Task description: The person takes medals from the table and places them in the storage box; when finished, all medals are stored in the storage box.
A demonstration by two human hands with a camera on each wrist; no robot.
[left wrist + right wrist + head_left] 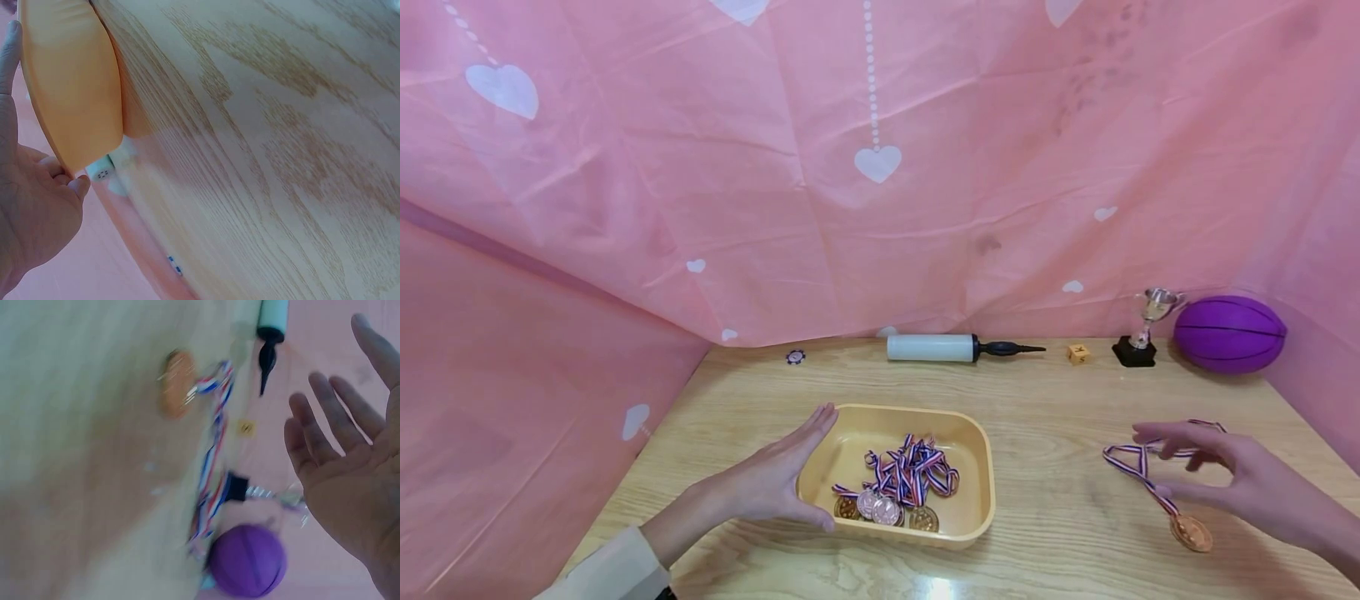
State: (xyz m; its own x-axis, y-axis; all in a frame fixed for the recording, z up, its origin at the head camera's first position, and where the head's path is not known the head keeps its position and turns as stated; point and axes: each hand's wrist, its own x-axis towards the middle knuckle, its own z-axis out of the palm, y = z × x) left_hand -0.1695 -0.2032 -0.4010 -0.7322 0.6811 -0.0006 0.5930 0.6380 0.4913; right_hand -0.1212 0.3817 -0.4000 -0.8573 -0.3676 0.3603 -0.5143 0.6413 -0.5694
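Note:
In the head view my left hand (775,479) lies against the left end of a yellow plastic bin (973,467), fingers straight and thumb spread along its side. The left wrist view shows this hand (37,206) touching the bin (75,81) at its edge. Inside are several gold and silver-coloured medals (886,510) with tangled red, white and blue ribbons (910,475). Over at the right, my right hand (1240,475) hovers above a bronze-coloured medal (1191,533) and its striped ribbon (1131,467). Its fingers are spread and hold nothing in the right wrist view.
Along the back of the wooden table (1045,517) are a poker chip (795,357), a hand pump (932,347), a yellow lettered cube (1078,354), a small trophy (1138,346) and a purple ball (1228,333). Pink heart-patterned cloth (880,242) hangs behind and at both sides.

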